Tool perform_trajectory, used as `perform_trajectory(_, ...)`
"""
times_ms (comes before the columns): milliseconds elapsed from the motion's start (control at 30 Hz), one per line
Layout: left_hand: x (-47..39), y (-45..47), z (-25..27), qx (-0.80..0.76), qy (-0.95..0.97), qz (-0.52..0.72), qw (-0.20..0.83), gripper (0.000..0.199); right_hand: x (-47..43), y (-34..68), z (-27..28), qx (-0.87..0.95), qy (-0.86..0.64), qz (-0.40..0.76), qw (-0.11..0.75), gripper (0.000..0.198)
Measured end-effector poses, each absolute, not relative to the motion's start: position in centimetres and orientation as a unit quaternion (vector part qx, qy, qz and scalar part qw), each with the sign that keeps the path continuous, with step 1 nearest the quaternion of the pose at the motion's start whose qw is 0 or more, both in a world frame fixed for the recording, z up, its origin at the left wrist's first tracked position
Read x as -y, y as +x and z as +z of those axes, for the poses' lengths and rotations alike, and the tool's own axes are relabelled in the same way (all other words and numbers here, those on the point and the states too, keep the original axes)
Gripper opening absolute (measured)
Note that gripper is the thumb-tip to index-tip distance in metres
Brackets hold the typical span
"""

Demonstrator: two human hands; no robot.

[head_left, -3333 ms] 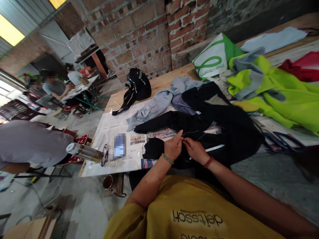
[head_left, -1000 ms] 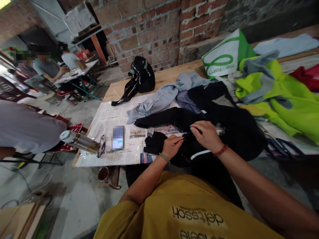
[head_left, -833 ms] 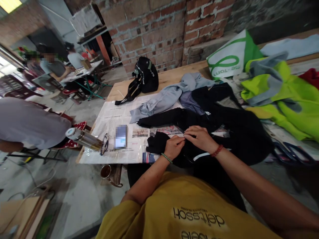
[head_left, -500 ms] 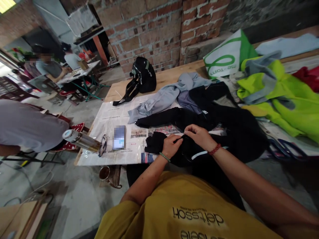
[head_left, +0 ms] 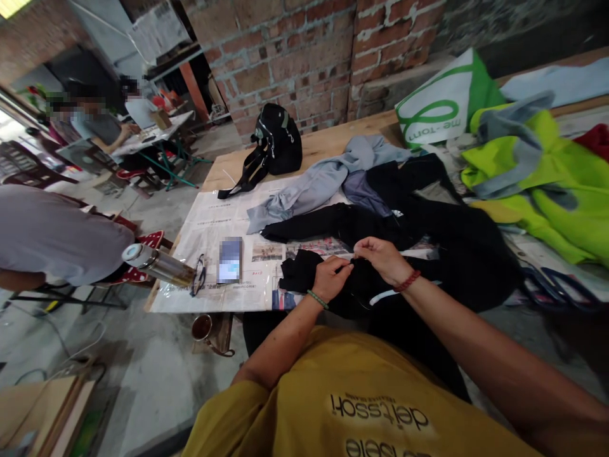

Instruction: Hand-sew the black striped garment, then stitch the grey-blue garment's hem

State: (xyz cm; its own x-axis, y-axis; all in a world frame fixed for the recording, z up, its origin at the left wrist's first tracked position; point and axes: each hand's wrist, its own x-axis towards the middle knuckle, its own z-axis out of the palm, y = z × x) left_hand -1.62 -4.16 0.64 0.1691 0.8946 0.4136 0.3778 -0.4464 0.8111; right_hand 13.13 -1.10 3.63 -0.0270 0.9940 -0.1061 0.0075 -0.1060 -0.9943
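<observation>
My left hand, with a green bead bracelet at the wrist, is closed in a pinch on a black garment at the table's front edge. Close beside it, my right hand wears a red bracelet. Its thumb and forefinger are pressed together just above the black cloth, nearly meeting the left fingertips. Whatever lies in that pinch is too small to make out. A white strip shows on the dark cloth below the right hand. More black clothing spreads to the right, and a grey garment lies behind.
Newspaper covers the table's left part, with a phone, glasses and a flask on it. Behind are a black bag and a green-white bag. Yellow-green clothing and blue-handled scissors lie right. Another person sits left.
The view has shifted slightly. My right fingertips have lifted a little off the black cloth, while my left hand keeps its pinch in nearly the same place.
</observation>
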Motion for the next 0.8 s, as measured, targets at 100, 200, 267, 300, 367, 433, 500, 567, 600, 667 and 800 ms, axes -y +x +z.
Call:
perform_trajectory(100,4.1,-1.6,0.6,-0.440,0.717,0.461,0.282,0.011,0.7,13.4,3.6,0.469,-0.534,0.537,0.454,0.008)
perform_trajectory(200,4.1,-1.6,0.5,-0.439,0.718,0.460,0.284,0.013,0.1,13.6,3.6,0.446,-0.535,0.547,0.464,0.010)
perform_trajectory(267,4.1,-1.7,0.6,-0.438,0.720,0.456,0.285,0.014,0.0,13.6,3.7,0.446,-0.533,0.546,0.468,0.013)
perform_trajectory(300,4.1,-1.7,0.6,-0.438,0.721,0.455,0.285,0.014,0.0,13.5,3.7,0.451,-0.532,0.543,0.468,0.015)
perform_trajectory(367,4.2,-1.7,0.6,-0.437,0.720,0.456,0.286,0.015,0.0,13.5,3.8,0.470,-0.528,0.532,0.466,0.016)
perform_trajectory(433,4.2,-1.6,0.7,-0.441,0.715,0.461,0.287,0.015,-0.2,13.6,4.0,0.484,-0.527,0.518,0.469,0.015)
perform_trajectory(500,4.3,-1.6,0.8,-0.443,0.712,0.462,0.288,0.015,-0.8,14.2,4.5,0.468,-0.540,0.503,0.487,0.015)
perform_trajectory(567,4.2,-1.6,0.8,-0.442,0.713,0.463,0.288,0.014,-1.4,14.9,5.1,0.439,-0.549,0.493,0.513,0.015)
perform_trajectory(600,4.2,-1.6,0.8,-0.440,0.715,0.461,0.288,0.013,-1.6,15.3,5.5,0.431,-0.543,0.498,0.521,0.016)
perform_trajectory(667,4.1,-1.6,0.7,-0.439,0.720,0.454,0.287,0.013,-1.8,15.7,6.3,0.424,-0.511,0.537,0.520,0.019)
perform_trajectory(800,4.0,-1.6,0.6,-0.444,0.722,0.447,0.286,0.012,-1.9,15.7,7.7,0.393,-0.462,0.616,0.503,0.020)
